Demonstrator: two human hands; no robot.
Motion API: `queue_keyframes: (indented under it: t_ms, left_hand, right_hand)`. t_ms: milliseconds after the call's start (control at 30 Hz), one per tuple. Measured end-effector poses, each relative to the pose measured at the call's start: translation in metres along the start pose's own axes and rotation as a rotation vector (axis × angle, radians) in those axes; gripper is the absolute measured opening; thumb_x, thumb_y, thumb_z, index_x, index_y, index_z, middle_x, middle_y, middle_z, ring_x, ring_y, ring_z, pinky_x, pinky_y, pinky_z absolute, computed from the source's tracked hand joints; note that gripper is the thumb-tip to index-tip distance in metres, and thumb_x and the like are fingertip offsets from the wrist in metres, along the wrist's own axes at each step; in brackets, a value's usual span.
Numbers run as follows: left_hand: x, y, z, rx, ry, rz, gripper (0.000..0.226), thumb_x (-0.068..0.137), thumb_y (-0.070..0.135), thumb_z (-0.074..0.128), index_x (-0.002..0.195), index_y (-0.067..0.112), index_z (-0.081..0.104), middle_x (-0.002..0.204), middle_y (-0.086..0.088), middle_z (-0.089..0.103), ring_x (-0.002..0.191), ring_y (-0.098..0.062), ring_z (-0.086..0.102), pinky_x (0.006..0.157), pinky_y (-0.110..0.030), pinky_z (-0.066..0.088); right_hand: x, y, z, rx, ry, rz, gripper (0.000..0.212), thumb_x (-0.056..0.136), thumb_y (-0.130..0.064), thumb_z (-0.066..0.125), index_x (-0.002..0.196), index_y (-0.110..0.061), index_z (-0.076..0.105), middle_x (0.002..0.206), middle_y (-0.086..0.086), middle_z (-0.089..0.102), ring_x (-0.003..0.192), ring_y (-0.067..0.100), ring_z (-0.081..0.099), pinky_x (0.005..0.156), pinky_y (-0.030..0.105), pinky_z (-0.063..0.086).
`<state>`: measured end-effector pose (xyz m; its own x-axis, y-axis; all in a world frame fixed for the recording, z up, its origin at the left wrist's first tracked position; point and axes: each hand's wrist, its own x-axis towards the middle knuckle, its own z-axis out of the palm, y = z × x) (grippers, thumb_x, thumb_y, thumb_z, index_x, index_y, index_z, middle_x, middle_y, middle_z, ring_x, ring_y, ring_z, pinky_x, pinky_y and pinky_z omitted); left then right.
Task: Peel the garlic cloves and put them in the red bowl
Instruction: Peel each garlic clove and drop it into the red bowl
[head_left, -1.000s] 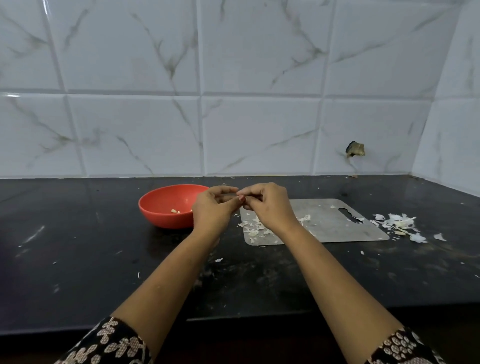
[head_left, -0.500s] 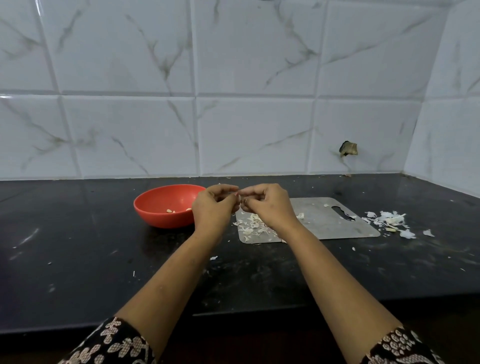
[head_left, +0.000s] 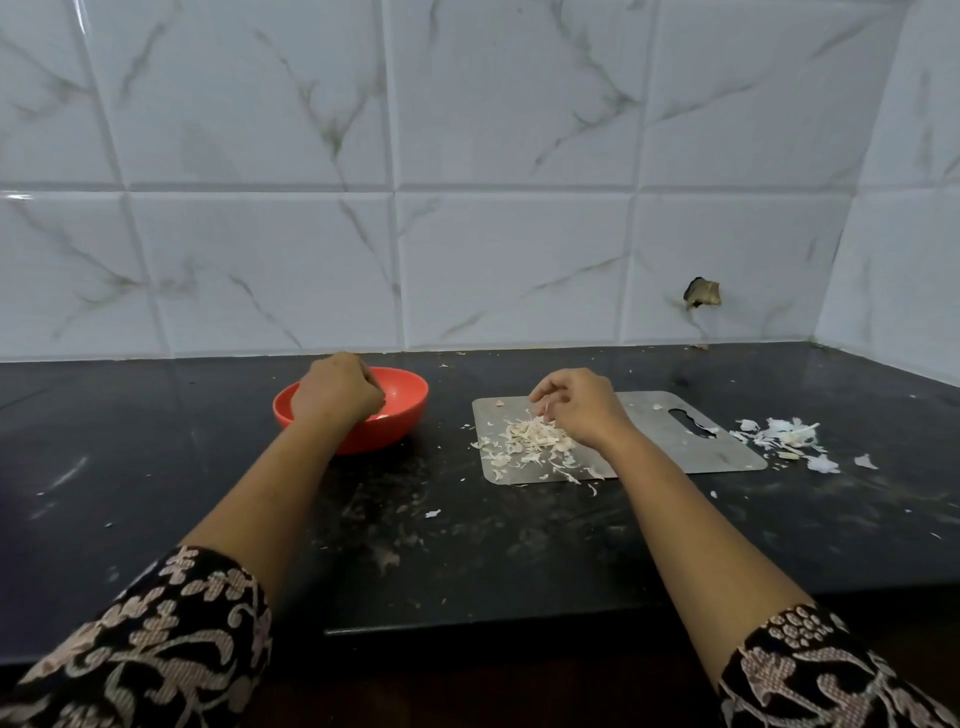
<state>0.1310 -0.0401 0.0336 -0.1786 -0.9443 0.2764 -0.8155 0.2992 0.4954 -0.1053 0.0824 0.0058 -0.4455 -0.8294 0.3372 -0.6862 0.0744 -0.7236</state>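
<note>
The red bowl (head_left: 410, 387) stands on the black counter at centre left. My left hand (head_left: 335, 389) is over and partly inside it, knuckles up and fingers curled; its fingertips are hidden, so whether it holds a clove is unclear. A pale garlic clove (head_left: 382, 415) shows in the bowl just below those fingers. My right hand (head_left: 582, 410) hovers over the steel cutting board (head_left: 654, 441), fingers loosely curled and pointing down at a pile of garlic peel (head_left: 530, 439).
More white garlic skins (head_left: 784, 436) lie on the counter to the right of the board. Small peel flecks are scattered over the black counter (head_left: 156, 467). A tiled wall closes the back and right side. The counter's front edge runs near my sleeves.
My hands were together, working one clove above the board's left end. They have parted: the left went left over the red bowl, the right dropped toward the peel pile.
</note>
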Motion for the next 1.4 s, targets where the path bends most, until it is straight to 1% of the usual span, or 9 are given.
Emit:
queue_keyframes:
  t_ms: [133, 300, 467, 633, 700, 833, 1000, 1200, 1400]
  left_hand:
    - [0.012, 0.0, 0.001, 0.148, -0.107, 0.023, 0.026, 0.078, 0.011, 0.063, 0.102, 0.015, 0.073, 0.105, -0.01, 0.068, 0.094, -0.029, 0.064, 0.081, -0.039, 0.053]
    - [0.0, 0.029, 0.009, -0.075, 0.113, 0.218, 0.033, 0.083, -0.002, 0.049, 0.095, 0.017, 0.073, 0.107, -0.01, 0.07, 0.104, -0.029, 0.062, 0.092, -0.038, 0.05]
    - [-0.024, 0.07, 0.042, -0.184, -0.125, 0.432, 0.033, 0.085, -0.001, 0.052, 0.105, 0.016, 0.073, 0.107, -0.003, 0.072, 0.098, -0.013, 0.063, 0.085, -0.014, 0.04]
    - [-0.032, 0.09, 0.085, -0.098, -0.371, 0.53, 0.023, 0.088, 0.021, 0.065, 0.111, 0.023, 0.071, 0.114, 0.0, 0.069, 0.106, -0.015, 0.062, 0.094, -0.025, 0.046]
    - [-0.033, 0.093, 0.096, -0.089, -0.388, 0.532, 0.02, 0.088, 0.025, 0.067, 0.107, 0.026, 0.072, 0.111, 0.0, 0.068, 0.106, -0.018, 0.06, 0.095, -0.034, 0.048]
    - [-0.03, 0.091, 0.104, -0.149, -0.296, 0.562, 0.017, 0.087, 0.015, 0.066, 0.101, 0.022, 0.075, 0.104, 0.002, 0.071, 0.099, -0.014, 0.061, 0.094, -0.026, 0.044]
    - [-0.023, 0.084, 0.098, -0.435, -0.127, 0.465, 0.018, 0.087, 0.009, 0.068, 0.103, 0.017, 0.074, 0.098, 0.003, 0.072, 0.086, -0.006, 0.064, 0.085, -0.019, 0.049]
    - [-0.024, 0.082, 0.099, -0.534, -0.067, 0.454, 0.022, 0.089, 0.017, 0.067, 0.111, 0.02, 0.07, 0.089, 0.009, 0.065, 0.073, 0.008, 0.055, 0.078, -0.019, 0.046]
    - [-0.023, 0.085, 0.107, -0.398, -0.045, 0.56, 0.017, 0.096, 0.028, 0.058, 0.106, 0.018, 0.069, 0.089, 0.001, 0.071, 0.079, -0.014, 0.063, 0.077, -0.033, 0.052]
  right_hand:
    - [0.01, 0.008, -0.012, 0.048, 0.087, 0.047, 0.013, 0.092, -0.003, 0.061, 0.091, -0.01, 0.072, 0.076, -0.003, 0.065, 0.075, 0.01, 0.061, 0.07, 0.021, 0.051]
    - [0.025, 0.022, -0.016, -0.193, -0.086, 0.078, 0.018, 0.094, -0.006, 0.059, 0.097, -0.015, 0.074, 0.11, 0.004, 0.069, 0.094, 0.014, 0.06, 0.08, 0.025, 0.044]
    - [0.034, 0.016, 0.0, -0.412, -0.297, -0.01, 0.027, 0.093, -0.004, 0.06, 0.108, -0.021, 0.073, 0.115, 0.0, 0.066, 0.102, 0.017, 0.064, 0.084, 0.027, 0.05]
    - [0.037, 0.021, 0.004, -0.535, -0.227, -0.068, 0.03, 0.086, 0.006, 0.058, 0.082, -0.022, 0.069, 0.088, 0.001, 0.066, 0.08, 0.017, 0.064, 0.067, 0.026, 0.046]
    - [0.037, 0.025, -0.001, -0.495, -0.229, -0.053, 0.027, 0.086, 0.004, 0.06, 0.086, -0.02, 0.073, 0.087, 0.0, 0.066, 0.078, 0.015, 0.062, 0.067, 0.024, 0.046]
    - [0.035, 0.033, -0.012, -0.245, -0.174, -0.001, 0.031, 0.088, 0.009, 0.054, 0.09, -0.014, 0.075, 0.079, 0.004, 0.07, 0.067, 0.013, 0.065, 0.063, 0.022, 0.053]
    - [0.039, 0.03, -0.018, 0.119, -0.071, 0.051, 0.021, 0.095, -0.001, 0.056, 0.088, -0.014, 0.07, 0.093, 0.01, 0.07, 0.075, 0.014, 0.069, 0.069, 0.02, 0.058]
    - [0.031, 0.017, -0.014, 0.462, -0.229, 0.106, 0.019, 0.093, 0.009, 0.054, 0.098, -0.005, 0.067, 0.107, 0.017, 0.067, 0.096, 0.021, 0.071, 0.084, 0.027, 0.058]
    - [0.028, 0.012, -0.008, 0.525, -0.183, 0.07, 0.006, 0.087, 0.003, 0.067, 0.091, -0.001, 0.065, 0.081, 0.015, 0.071, 0.077, 0.022, 0.071, 0.071, 0.024, 0.06]
